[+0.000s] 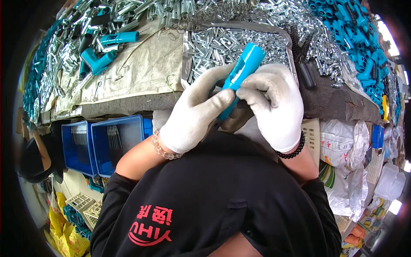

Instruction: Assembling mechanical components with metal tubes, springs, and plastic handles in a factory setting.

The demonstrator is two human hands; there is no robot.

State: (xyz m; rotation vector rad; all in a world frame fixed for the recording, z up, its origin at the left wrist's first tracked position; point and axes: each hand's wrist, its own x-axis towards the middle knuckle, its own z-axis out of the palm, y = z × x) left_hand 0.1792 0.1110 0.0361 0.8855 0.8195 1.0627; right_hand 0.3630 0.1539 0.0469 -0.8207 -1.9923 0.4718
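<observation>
Between my gloved hands is a teal plastic tubular housing [249, 60] with a long slot in its side, tilted with its wide end up and away from me. My left hand [201, 107] is closed round its lower part, the thumb lying across it. Thumb and fingers of my right hand [276, 98] are pinched together against the slotted side; whether they hold a small part there is hidden. Just beyond my hands lies a metal tray [186, 64] of small shiny metal parts.
Heaps of metal pins [167, 10] and springs line the back of the bench, with teal housings [357, 38] piled at the right. A teal angled piece [98, 61] lies left on the beige cloth [145, 64]. Blue bins [115, 141] stand below; another person's arm [42, 150] shows far left.
</observation>
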